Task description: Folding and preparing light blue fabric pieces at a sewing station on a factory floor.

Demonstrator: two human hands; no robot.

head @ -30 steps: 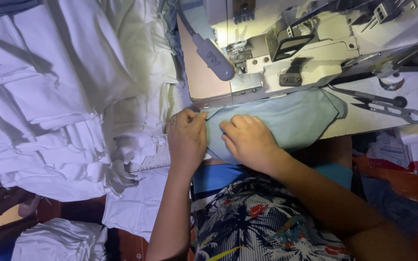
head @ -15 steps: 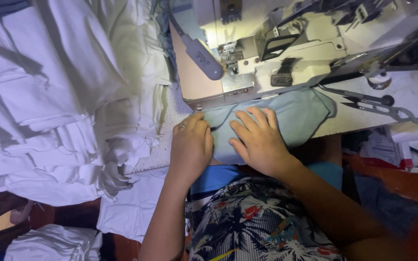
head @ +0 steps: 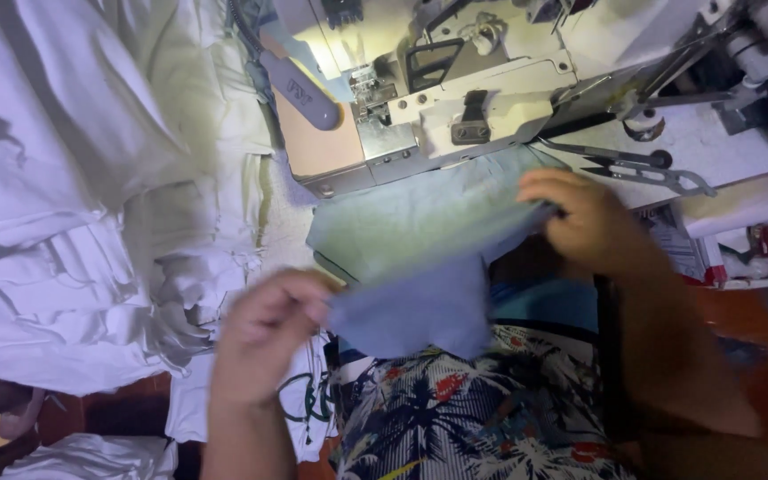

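A pale green piece of fabric (head: 420, 222) lies at the front of a white sewing machine (head: 455, 98) and hangs down toward my lap. My left hand (head: 264, 333) pinches the fabric's lower left corner, lifted off the table. My right hand (head: 584, 218) grips its right edge near the machine bed. Both hands are blurred by motion. The fabric's lower flap looks bluish in shadow.
A large heap of white garments (head: 73, 196) fills the left side. Black thread scissors (head: 633, 169) lie on the table to the right of the machine. My floral-print shirt (head: 473, 409) shows below. Small packets (head: 766, 244) sit at the right edge.
Both hands were pressed flat side by side on the fabric at the machine. Now they have spread apart, the left pulling a corner down and left, the right shifting right.
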